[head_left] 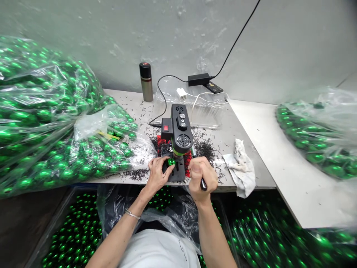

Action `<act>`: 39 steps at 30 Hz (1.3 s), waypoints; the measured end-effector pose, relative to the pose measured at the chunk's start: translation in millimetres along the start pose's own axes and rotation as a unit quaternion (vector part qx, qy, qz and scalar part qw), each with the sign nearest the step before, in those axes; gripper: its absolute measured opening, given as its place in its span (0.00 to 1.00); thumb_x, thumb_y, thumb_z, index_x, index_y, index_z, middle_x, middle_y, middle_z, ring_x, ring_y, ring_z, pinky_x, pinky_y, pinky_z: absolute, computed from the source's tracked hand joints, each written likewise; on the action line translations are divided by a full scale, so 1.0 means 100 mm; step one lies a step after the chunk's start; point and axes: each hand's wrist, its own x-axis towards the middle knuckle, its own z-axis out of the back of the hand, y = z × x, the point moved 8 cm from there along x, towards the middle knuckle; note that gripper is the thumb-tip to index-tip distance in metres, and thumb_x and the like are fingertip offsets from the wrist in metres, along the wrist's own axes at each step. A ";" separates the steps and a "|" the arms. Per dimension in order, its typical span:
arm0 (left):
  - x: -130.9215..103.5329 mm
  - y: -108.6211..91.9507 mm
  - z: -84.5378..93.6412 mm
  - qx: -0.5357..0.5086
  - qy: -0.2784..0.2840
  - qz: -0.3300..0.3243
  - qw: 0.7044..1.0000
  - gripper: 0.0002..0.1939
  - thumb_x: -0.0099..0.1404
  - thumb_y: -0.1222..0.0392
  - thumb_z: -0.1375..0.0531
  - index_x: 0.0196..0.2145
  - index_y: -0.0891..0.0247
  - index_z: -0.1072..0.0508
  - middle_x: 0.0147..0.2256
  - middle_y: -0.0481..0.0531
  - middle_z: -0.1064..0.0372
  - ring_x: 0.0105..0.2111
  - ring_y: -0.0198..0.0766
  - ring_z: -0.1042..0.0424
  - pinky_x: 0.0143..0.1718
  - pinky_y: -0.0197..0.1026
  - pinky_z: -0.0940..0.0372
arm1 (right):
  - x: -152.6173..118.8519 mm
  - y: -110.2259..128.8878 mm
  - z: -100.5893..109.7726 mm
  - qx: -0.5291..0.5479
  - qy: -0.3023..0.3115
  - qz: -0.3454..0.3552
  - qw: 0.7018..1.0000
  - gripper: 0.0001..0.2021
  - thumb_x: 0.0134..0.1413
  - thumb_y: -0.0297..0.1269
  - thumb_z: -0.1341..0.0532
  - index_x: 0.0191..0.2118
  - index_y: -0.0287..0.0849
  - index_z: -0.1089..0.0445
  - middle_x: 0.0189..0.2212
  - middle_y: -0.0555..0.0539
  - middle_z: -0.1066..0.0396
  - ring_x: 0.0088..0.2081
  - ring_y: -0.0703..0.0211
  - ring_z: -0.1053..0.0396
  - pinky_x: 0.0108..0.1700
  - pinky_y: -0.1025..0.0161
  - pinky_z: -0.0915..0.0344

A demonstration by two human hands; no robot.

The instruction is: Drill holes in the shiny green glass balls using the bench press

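Note:
My left hand (158, 173) pinches a shiny green ball (171, 161) between thumb and fingers, over the slotted black base plate (177, 174) of a small bench drill press. Above the ball is the black head (182, 128) of the machine, with a red switch on its left side. To the right, my right hand (202, 173) is wrapped round the machine's lever (203, 184), whose black tip shows below the fist. The contact between the drill tip and the ball is hidden under the head.
Bags of green balls (52, 130) lie at the left and right (320, 137). A spray can (146, 82), a power adapter (198, 79) and a clear plastic tray (206, 115) stand behind. Black shavings (205, 149) surround the base; a white cloth (240, 167) hangs over the front edge.

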 end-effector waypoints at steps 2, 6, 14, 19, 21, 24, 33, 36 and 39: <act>0.01 0.02 0.01 -0.003 -0.009 0.013 1.000 0.13 0.70 0.53 0.42 0.50 0.59 0.29 0.45 0.57 0.26 0.50 0.49 0.30 0.58 0.55 0.44 | 0.00 0.00 0.00 0.003 -0.002 0.000 1.000 0.12 0.63 0.25 0.47 0.28 0.44 0.38 0.23 0.52 0.34 0.26 0.64 0.35 0.28 0.64 0.38; 0.03 0.08 0.01 -0.025 0.005 0.032 0.999 0.13 0.69 0.53 0.41 0.50 0.57 0.27 0.45 0.55 0.25 0.49 0.48 0.30 0.59 0.55 0.45 | 0.00 -0.01 0.01 0.004 -0.008 -0.003 1.000 0.13 0.63 0.25 0.47 0.27 0.44 0.38 0.23 0.51 0.34 0.25 0.63 0.35 0.28 0.64 0.38; 0.10 0.21 0.01 -0.061 0.025 0.054 0.996 0.16 0.70 0.51 0.42 0.52 0.53 0.24 0.41 0.52 0.23 0.45 0.45 0.28 0.60 0.56 0.43 | 0.00 0.00 0.00 0.002 -0.003 0.002 1.000 0.12 0.63 0.25 0.47 0.28 0.44 0.39 0.23 0.51 0.34 0.26 0.64 0.36 0.29 0.64 0.38; 0.11 0.22 0.02 -0.068 0.013 0.064 0.995 0.15 0.70 0.50 0.41 0.50 0.54 0.22 0.39 0.52 0.23 0.43 0.45 0.27 0.59 0.57 0.42 | 0.01 0.01 0.00 0.007 -0.002 0.001 1.000 0.12 0.62 0.24 0.46 0.28 0.44 0.39 0.23 0.52 0.35 0.26 0.65 0.36 0.29 0.65 0.38; 0.12 0.24 0.03 -0.085 0.014 0.075 0.993 0.16 0.71 0.49 0.42 0.50 0.55 0.22 0.37 0.52 0.22 0.41 0.45 0.27 0.57 0.55 0.38 | 0.01 0.01 0.00 0.009 -0.003 0.002 1.000 0.12 0.62 0.24 0.46 0.28 0.44 0.39 0.23 0.52 0.35 0.27 0.65 0.35 0.29 0.65 0.39; 0.14 0.28 0.04 -0.112 0.023 0.090 0.989 0.18 0.71 0.47 0.43 0.50 0.56 0.21 0.36 0.52 0.22 0.40 0.45 0.26 0.52 0.52 0.34 | 0.01 0.01 0.00 0.009 -0.003 0.000 1.000 0.12 0.62 0.24 0.46 0.28 0.44 0.39 0.23 0.52 0.35 0.27 0.65 0.35 0.30 0.65 0.39; 0.13 0.20 0.02 -0.066 0.003 0.071 0.995 0.15 0.69 0.52 0.40 0.50 0.56 0.22 0.36 0.52 0.23 0.40 0.44 0.27 0.54 0.53 0.37 | 0.01 0.01 0.00 0.007 -0.003 -0.006 1.000 0.13 0.63 0.25 0.47 0.28 0.44 0.38 0.23 0.52 0.35 0.27 0.65 0.35 0.30 0.64 0.38; 0.11 0.14 0.00 -0.032 0.003 0.052 0.998 0.14 0.69 0.53 0.39 0.50 0.56 0.23 0.42 0.54 0.23 0.47 0.46 0.28 0.57 0.54 0.41 | 0.01 0.01 0.00 0.008 -0.004 -0.008 1.000 0.12 0.63 0.25 0.47 0.28 0.44 0.38 0.23 0.52 0.34 0.27 0.64 0.35 0.30 0.64 0.38; 0.08 0.04 -0.01 -0.003 0.016 0.011 1.000 0.14 0.69 0.54 0.39 0.50 0.58 0.24 0.45 0.56 0.23 0.49 0.47 0.29 0.59 0.55 0.43 | 0.00 0.00 0.00 0.008 -0.002 -0.011 1.000 0.12 0.63 0.25 0.47 0.28 0.44 0.38 0.23 0.52 0.34 0.27 0.64 0.35 0.30 0.64 0.38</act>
